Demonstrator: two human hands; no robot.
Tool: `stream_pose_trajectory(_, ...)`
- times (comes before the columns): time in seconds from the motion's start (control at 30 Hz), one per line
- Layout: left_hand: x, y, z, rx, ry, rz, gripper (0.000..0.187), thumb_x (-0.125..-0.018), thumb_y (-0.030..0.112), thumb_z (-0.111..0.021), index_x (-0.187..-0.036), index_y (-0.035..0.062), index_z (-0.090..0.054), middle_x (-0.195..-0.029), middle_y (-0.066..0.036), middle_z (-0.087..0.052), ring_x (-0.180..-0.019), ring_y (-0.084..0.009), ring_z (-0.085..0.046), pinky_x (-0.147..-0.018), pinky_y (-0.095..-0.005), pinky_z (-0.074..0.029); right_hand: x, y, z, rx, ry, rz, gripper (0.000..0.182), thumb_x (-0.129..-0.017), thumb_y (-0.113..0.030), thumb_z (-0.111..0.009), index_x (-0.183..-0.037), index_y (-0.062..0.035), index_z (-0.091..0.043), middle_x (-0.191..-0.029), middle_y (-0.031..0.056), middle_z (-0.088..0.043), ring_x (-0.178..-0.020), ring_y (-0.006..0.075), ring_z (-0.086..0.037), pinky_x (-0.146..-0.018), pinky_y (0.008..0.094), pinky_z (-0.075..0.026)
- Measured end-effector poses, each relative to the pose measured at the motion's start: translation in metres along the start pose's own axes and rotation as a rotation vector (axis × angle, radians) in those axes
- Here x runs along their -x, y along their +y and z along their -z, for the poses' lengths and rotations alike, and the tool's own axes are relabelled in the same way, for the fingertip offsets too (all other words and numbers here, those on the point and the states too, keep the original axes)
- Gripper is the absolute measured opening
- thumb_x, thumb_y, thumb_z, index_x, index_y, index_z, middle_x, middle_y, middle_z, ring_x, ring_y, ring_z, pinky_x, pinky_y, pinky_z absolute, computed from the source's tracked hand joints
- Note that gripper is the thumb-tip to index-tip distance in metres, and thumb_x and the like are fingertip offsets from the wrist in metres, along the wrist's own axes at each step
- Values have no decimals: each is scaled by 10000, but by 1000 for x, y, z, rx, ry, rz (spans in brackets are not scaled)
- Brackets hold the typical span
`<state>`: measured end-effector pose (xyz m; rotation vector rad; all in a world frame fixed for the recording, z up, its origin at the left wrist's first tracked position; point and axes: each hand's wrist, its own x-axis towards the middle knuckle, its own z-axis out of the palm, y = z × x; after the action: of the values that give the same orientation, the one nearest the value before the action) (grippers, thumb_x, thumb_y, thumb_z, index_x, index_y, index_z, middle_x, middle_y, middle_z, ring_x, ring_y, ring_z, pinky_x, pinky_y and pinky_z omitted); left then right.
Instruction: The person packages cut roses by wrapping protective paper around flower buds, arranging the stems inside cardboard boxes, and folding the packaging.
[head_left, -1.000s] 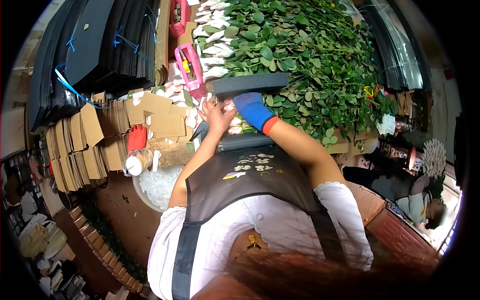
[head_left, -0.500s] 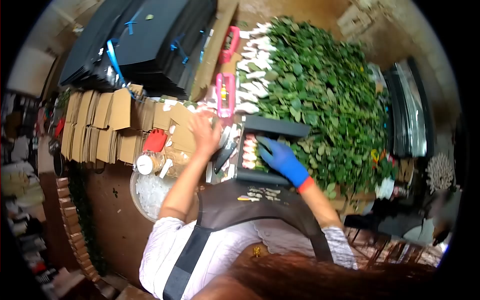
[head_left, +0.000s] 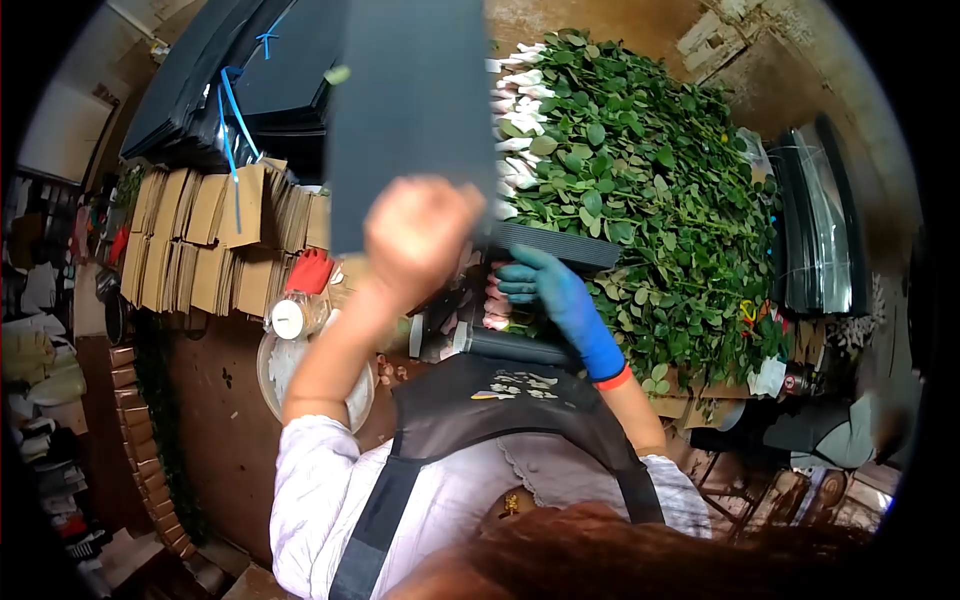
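Note:
My bare left hand (head_left: 422, 230), blurred by motion, is closed on a large dark sheet (head_left: 410, 100) that stretches away from me. My right hand (head_left: 548, 285), in a blue-green glove with a red cuff, has its fingers extended over pale pink rose heads (head_left: 496, 300). Those roses lie between the ribbed black wall (head_left: 560, 246) of a holder and its near black edge (head_left: 525, 347). Part of the roses is hidden beneath the glove. The raised sheet covers the area behind my left hand.
Leafy rose stems (head_left: 640, 170) with white-wrapped heads (head_left: 520, 100) are piled at the back right. Folded cardboard pieces (head_left: 200, 235) stand at left, near a white-lidded jar (head_left: 288, 318) and a round tub (head_left: 268, 375). Stacked black sheets (head_left: 190, 90) lie behind.
My left hand has come up with the dark sheet, which now blocks the pink-framed items behind. My right hand has shifted slightly, its fingers more spread above the roses.

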<state>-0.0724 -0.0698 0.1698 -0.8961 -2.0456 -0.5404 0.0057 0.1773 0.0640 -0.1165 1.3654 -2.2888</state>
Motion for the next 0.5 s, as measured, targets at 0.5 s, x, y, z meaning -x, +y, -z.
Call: stream_pose_trajectory(0.5, 203, 57, -114, 808, -652, 1266, 413, -966, 330, -696, -731, 7, -591, -584, -9, -485, -548, -99, -451, -526, -310, -390, 54, -35, 79, 1540, 247, -854, 525, -908, -559, -630, -1109, -83, -724, -1032, 128, -747, -936, 292, -700, -854, 405, -533)
